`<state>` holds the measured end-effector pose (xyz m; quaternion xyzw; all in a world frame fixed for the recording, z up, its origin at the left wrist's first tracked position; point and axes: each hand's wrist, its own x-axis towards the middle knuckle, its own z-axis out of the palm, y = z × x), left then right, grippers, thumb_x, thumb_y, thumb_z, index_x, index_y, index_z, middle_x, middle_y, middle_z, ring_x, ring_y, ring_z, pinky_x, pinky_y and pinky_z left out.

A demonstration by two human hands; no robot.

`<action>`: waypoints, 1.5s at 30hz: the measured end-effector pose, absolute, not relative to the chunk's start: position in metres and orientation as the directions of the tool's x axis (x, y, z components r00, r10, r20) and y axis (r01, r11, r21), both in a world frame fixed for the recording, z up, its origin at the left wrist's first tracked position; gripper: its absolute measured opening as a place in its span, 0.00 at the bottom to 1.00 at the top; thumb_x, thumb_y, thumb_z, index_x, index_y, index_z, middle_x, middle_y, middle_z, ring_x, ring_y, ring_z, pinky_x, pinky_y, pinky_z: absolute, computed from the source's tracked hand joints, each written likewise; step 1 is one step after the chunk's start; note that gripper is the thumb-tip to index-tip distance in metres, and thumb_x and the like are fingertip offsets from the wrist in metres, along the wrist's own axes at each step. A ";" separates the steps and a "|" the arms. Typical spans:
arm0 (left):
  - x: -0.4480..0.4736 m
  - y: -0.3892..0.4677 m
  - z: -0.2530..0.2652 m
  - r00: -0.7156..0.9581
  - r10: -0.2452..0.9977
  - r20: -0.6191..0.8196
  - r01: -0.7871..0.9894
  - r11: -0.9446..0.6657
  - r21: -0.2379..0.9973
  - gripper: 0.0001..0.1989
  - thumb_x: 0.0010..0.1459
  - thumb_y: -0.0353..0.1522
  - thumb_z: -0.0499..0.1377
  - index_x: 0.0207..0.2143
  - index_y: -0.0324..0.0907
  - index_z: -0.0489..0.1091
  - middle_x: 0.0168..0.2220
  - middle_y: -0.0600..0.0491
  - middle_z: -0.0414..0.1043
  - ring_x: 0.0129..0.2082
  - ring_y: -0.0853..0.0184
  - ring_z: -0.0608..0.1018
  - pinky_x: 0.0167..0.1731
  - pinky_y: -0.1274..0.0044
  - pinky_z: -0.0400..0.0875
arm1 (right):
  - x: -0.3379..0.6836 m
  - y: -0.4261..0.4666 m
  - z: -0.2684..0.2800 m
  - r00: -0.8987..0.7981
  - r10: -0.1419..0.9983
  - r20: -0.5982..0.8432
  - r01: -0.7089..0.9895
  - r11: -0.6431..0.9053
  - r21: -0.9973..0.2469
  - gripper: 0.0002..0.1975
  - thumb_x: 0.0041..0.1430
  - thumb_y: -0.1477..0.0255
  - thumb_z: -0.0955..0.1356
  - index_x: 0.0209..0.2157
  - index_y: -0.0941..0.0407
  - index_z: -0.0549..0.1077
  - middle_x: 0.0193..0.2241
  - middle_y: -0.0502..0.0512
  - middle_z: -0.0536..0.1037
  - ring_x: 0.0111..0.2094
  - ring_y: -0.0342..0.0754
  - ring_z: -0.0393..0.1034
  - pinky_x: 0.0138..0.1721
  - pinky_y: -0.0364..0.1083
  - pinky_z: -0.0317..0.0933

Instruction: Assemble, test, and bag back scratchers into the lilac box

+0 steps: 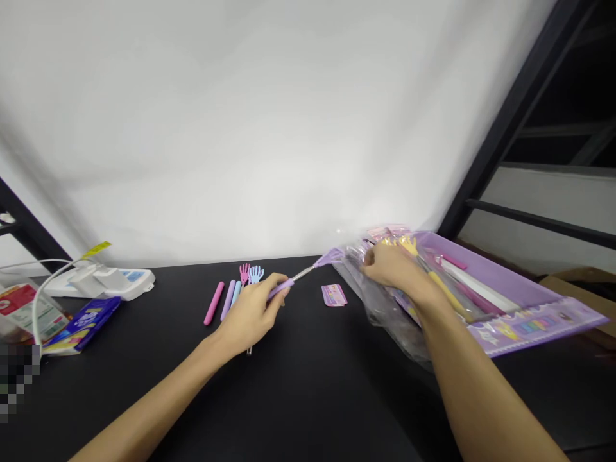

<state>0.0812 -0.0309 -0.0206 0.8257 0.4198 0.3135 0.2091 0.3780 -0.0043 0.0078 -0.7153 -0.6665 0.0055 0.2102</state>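
My left hand [255,308] is closed round the purple handle of a back scratcher [302,274]. Its metal rod points right, and its purple hand-shaped head touches or meets a clear plastic bag [385,314]. My right hand [392,266] is pinched on that bag beside the box; its fingertips are partly hidden. Left of my left hand lie back scratchers with a pink head [244,274] and a light blue head [256,274], near a pink handle [214,303] and a purple handle [228,300]. A small printed card [333,295] lies between my hands.
At right, a purple display box [486,266] holds several back scratchers, some yellow-headed. A white power strip [129,282] with plugs and cables is at left, beside a blue snack packet [89,324]. A white wall [269,128] rises behind the black table [308,398].
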 end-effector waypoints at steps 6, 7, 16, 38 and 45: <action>0.079 -0.032 -0.005 0.479 0.850 0.220 0.268 -0.380 0.885 0.16 0.67 0.44 0.49 0.47 0.43 0.65 0.31 0.56 0.72 0.19 0.76 0.58 0.19 0.80 0.54 | 0.334 -0.011 0.022 0.097 0.921 0.377 0.537 0.270 -0.799 0.07 0.56 0.65 0.67 0.30 0.54 0.70 0.31 0.54 0.79 0.33 0.51 0.76 0.36 0.50 0.69; 0.077 -0.032 -0.003 0.499 0.843 0.199 0.260 -0.365 0.894 0.17 0.66 0.44 0.51 0.47 0.42 0.66 0.30 0.55 0.72 0.19 0.75 0.58 0.19 0.80 0.54 | 0.328 -0.010 0.020 0.107 0.922 0.372 0.429 0.295 -0.854 0.09 0.54 0.64 0.69 0.30 0.54 0.70 0.29 0.54 0.78 0.31 0.51 0.76 0.34 0.49 0.70; 0.046 -0.027 0.008 0.595 0.799 -0.083 0.479 -0.270 0.835 0.22 0.62 0.50 0.53 0.42 0.41 0.72 0.23 0.58 0.68 0.15 0.76 0.59 0.16 0.81 0.55 | 0.320 -0.003 0.006 0.156 0.891 0.427 0.077 0.420 -0.904 0.23 0.40 0.63 0.79 0.39 0.55 0.75 0.30 0.51 0.77 0.32 0.50 0.77 0.35 0.52 0.75; 0.034 -0.021 -0.001 0.520 0.849 0.093 0.594 -0.438 0.674 0.19 0.64 0.47 0.50 0.40 0.44 0.71 0.24 0.57 0.72 0.23 0.68 0.70 0.29 0.77 0.64 | 0.317 -0.005 0.009 0.297 0.816 0.496 0.183 0.461 -0.868 0.21 0.43 0.60 0.78 0.38 0.55 0.74 0.29 0.52 0.76 0.32 0.50 0.75 0.30 0.49 0.76; 0.040 -0.021 -0.008 0.430 0.883 0.188 0.563 -0.425 0.709 0.16 0.65 0.46 0.49 0.44 0.47 0.68 0.25 0.60 0.67 0.24 0.69 0.69 0.31 0.76 0.64 | 0.314 -0.003 0.004 0.332 0.852 0.404 -0.001 0.428 -0.904 0.23 0.41 0.61 0.79 0.39 0.53 0.73 0.27 0.48 0.74 0.35 0.49 0.76 0.40 0.53 0.76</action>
